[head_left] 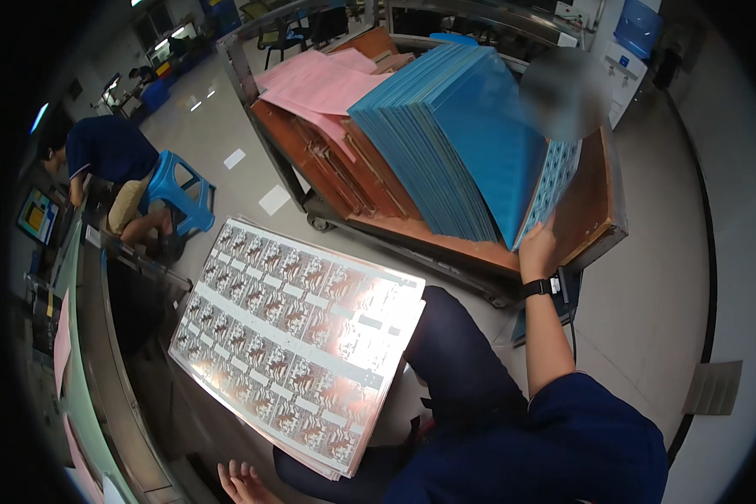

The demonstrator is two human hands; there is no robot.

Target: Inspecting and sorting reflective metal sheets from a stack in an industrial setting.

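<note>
My right hand point(539, 250), a dark band on its wrist, grips the lower edge of a patterned panel point(554, 181) that leans against the blue panels. Those blue panels point(470, 143) stand upright and tilted, packed together in a wooden-sided cart point(596, 202). Across my lap lies a stack of shiny copper-coloured circuit panels point(298, 336), printed with rows of repeated patterns. Below the stack's near left corner, my left hand point(244, 483) is open with its fingers apart, touching nothing visible. A grey blur hides the panel's upper part.
Pink sheets point(323, 80) lie over wooden dividers in the cart's left part. To the left runs a workbench edge point(113, 361) with a green top. A person point(113, 151) sits there on a blue stool point(185, 189). A water dispenser point(626, 71) stands at the back right, near the wall.
</note>
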